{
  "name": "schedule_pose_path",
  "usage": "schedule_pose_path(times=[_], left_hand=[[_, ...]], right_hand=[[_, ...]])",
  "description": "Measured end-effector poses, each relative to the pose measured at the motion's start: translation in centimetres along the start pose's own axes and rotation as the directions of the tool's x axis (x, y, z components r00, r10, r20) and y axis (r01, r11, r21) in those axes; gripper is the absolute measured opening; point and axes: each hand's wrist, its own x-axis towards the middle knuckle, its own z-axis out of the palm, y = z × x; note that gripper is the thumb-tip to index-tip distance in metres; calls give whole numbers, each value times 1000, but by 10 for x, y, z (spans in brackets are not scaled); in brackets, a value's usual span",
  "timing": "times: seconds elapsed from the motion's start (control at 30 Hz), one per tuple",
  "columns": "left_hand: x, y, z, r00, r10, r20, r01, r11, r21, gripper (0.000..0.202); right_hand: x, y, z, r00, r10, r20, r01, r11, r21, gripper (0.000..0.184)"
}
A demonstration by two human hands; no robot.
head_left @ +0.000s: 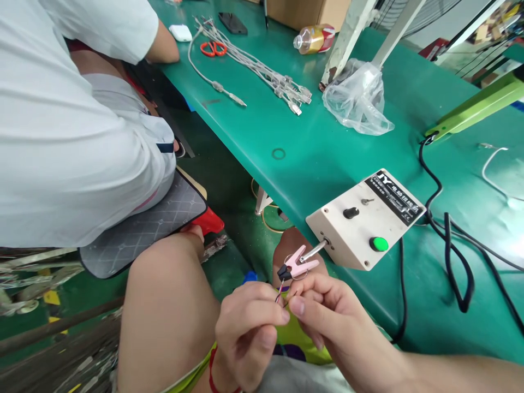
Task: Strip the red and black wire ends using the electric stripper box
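My left hand (248, 335) and my right hand (327, 314) meet below the table's edge, both closed in a pinch on thin red and dark wires (279, 295). The wires lead up into a pink clip (298, 265) fixed on a metal shaft that sticks out of a beige control box (364, 218). The box sits at the edge of the green table (311, 147) and carries a black knob, a small toggle and a green button (379, 243). A red cord circles my left wrist.
A person in a white shirt (61, 136) sits close on the left on a grey cushion. On the table lie a bundle of grey cables (266, 71), red scissors (213, 48), a clear plastic bag (358, 98), a bottle (314, 39) and black cords (450, 245).
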Motion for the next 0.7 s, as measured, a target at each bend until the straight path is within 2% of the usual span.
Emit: schedule_pose_path(times=[0.1,0.17,0.27,0.3,0.4,0.47,0.7], left_hand=[[9,1,-3,997,76,-23,-78,991,-106,20],[12,-1,-6,993,87,-75,-91,995,-49,17],[12,-5,-10,984,88,-153,-78,994,71,14],[11,-7,-11,980,94,-177,-76,991,106,14],[10,-8,-11,973,124,-193,-86,977,197,13],[11,-7,-10,976,130,-176,-84,965,247,11],[14,-2,-6,982,80,-171,-28,958,284,10]], right_hand=[[2,-3,3,1000,8,10,-9,998,69,44],[3,-5,4,1000,1,20,-4,992,124,42],[5,-9,5,999,-39,35,31,977,209,30],[5,-9,5,998,-48,31,39,967,254,30],[7,-11,5,1000,-13,0,12,918,397,48],[8,-11,5,1000,4,-12,2,895,447,48],[17,1,-6,994,-114,-2,109,950,293,36]])
